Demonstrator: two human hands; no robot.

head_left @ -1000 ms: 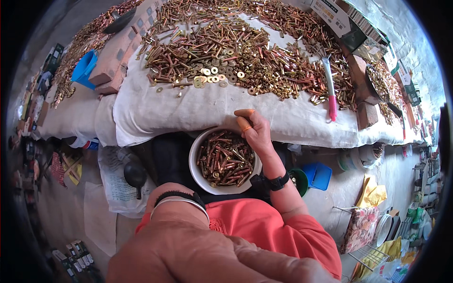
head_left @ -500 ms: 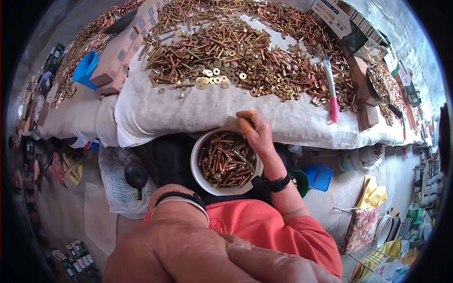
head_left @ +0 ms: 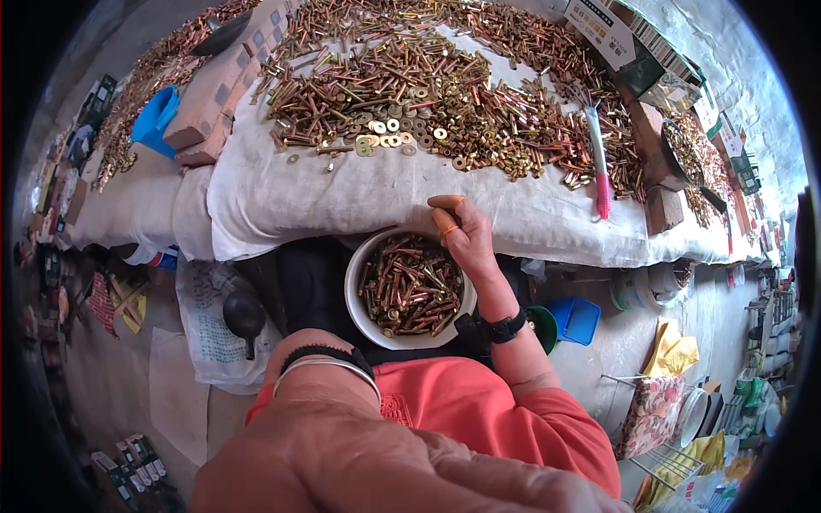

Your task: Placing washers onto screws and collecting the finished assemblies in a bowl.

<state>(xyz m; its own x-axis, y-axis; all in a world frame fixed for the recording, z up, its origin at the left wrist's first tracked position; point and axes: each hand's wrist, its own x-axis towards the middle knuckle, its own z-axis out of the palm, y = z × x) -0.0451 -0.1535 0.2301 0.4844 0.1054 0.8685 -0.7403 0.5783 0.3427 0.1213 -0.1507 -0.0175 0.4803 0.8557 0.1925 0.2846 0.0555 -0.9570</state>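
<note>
My left hand (head_left: 368,462) is raised very close to the camera and fills the lower part of the view; its fingers are out of sight. Over the upper right rim of a white bowl (head_left: 352,312), my right hand (head_left: 466,235) is held with curled fingers. Two of them wear orange finger cots, and what the palm holds, if anything, is hidden. Long brass-coloured and reddish bolts (head_left: 409,286) fill much of the bowl, which sits at my lap. Just beyond it, the white cloth (head_left: 316,201) on the table bears heaped bolts (head_left: 376,73), flat washers (head_left: 380,137) and small nuts (head_left: 487,132).
Bricks (head_left: 209,120) and a blue scoop-like container (head_left: 156,122) stand left on the table. A pink-handled brush (head_left: 600,171) lies right, near more bricks (head_left: 663,209) and cartons (head_left: 620,43). A blue bin (head_left: 575,321) and a patterned stool (head_left: 654,410) are on the floor.
The whole view has shifted slightly. Both hands keep nearly the same pose, and the bolts and bowl look unchanged.
</note>
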